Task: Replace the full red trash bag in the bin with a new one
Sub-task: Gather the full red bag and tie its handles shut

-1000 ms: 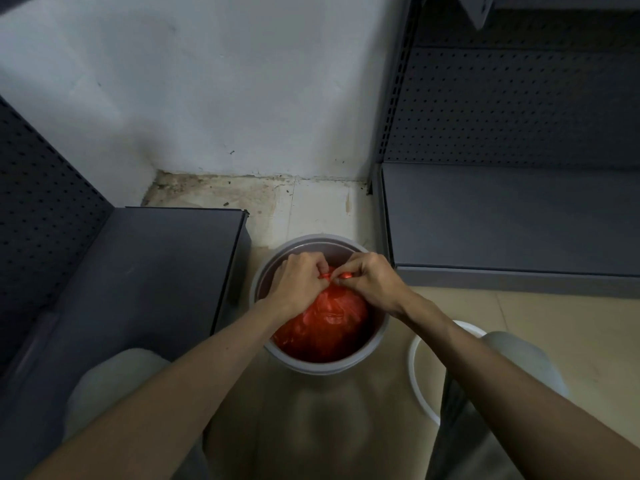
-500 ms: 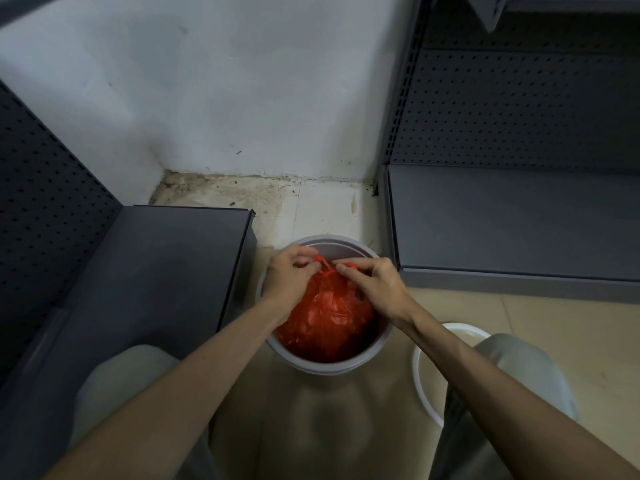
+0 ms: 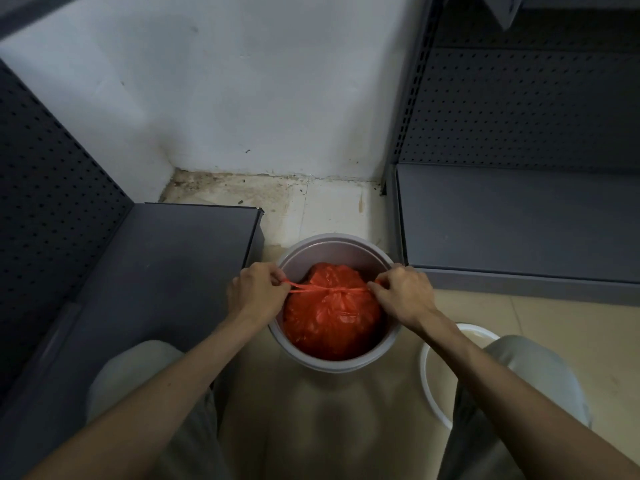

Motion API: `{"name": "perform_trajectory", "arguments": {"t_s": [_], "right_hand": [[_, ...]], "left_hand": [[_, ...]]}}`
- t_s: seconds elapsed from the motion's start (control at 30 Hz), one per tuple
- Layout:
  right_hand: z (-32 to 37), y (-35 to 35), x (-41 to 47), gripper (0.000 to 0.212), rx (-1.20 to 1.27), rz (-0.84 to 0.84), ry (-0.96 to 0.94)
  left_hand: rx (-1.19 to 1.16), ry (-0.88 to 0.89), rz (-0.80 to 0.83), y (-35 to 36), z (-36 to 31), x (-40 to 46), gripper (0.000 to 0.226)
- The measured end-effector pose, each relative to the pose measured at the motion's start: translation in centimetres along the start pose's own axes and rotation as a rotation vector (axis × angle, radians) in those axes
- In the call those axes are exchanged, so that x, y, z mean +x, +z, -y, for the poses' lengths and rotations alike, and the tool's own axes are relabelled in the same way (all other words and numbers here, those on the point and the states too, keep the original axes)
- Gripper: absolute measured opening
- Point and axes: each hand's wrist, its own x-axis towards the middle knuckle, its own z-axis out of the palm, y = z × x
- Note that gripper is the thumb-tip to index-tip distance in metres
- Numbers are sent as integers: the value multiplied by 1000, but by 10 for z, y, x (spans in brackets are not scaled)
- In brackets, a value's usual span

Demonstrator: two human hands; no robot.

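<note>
A round grey bin (image 3: 332, 244) stands on the tiled floor between two shelf units. Inside it sits a full red trash bag (image 3: 330, 317), bulging and glossy. Its two handle strips are drawn taut sideways across the top, with a knot at the middle. My left hand (image 3: 258, 294) is closed on the left strip at the bin's left rim. At the right rim, my right hand (image 3: 403, 294) grips the right strip. No new bag shows in the view.
A low dark grey shelf (image 3: 166, 271) stands close on the left, another shelf (image 3: 519, 220) on the right, both with pegboard backs. A white ring or lid (image 3: 429, 372) lies on the floor by my right knee. A white wall (image 3: 242, 98) closes the corner behind.
My hands were together over the bag's top, working the handles. Now they have pulled apart to the bin's left and right rims, drawing the strips tight into a knot.
</note>
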Motion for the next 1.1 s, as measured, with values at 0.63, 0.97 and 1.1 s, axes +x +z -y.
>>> {"name": "perform_trajectory", "arguments": {"t_s": [0.63,0.97,1.1], "right_hand": [[5,2,0,33,-240,-2,-101],[36,2,2,73,-332,202,-316],[37,17,2,53,-368,185,-304]], "left_hand": [[355,347,53,-3,-1,12,31],[564,738,406,24,-30,16,74],[505,669,404,39,-27,18,64]]}}
